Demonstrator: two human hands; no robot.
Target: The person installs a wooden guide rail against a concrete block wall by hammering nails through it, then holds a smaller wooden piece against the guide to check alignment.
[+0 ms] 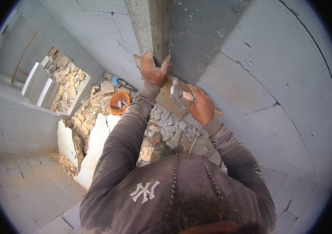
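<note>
My left hand [155,71] is closed at the upper left part of a narrow wooden plank [215,110], its fingers curled over the top edge. Just beyond those fingers rises a grey, cement-stained post [150,27]. My right hand [202,106] grips a hammer [177,94] by its wooden handle. The metal head is on the left side of that hand, close to the plank, though I cannot tell whether they touch. Below the plank shows a wider tan board [171,104]. Whether a nail sits between my left fingers is hidden.
Grey block walls [259,70] close in on the right and far side. Broken rubble [170,126] covers the ground around my feet. An orange bucket [120,103] with tools inside stands to the left, near a white broken slab [95,152]. A wall opening [91,78] shows more rubble.
</note>
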